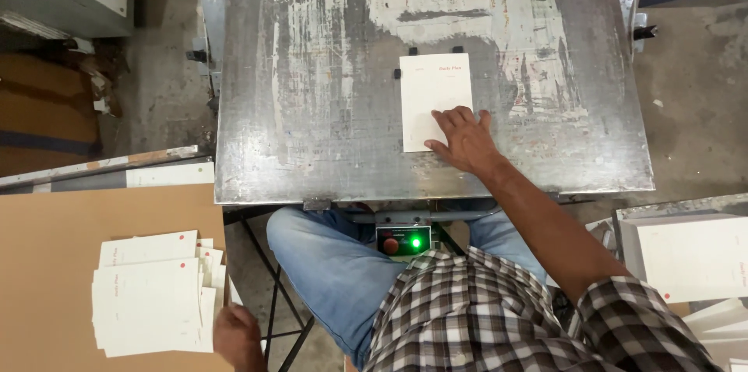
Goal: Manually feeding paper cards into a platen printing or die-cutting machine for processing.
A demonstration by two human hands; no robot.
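Right hand (466,138) flat, fingers (456,117) spread on the white card's (435,99) near corner; card's long axis running straight ahead of the fingertips on the metal plate (312,107). Left hand (238,335) against the card stack's (152,294) near edge, probably open, grip unclear.

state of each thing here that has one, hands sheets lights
right hand: open, flat on the white sheet
white sheet: flat on the metal plate, against small black stops
left hand: at the edge of the sheet stack, grip unclear
sheet stack: fanned, uneven, on brown board
green button: lit
right-side sheets: piled in a tray
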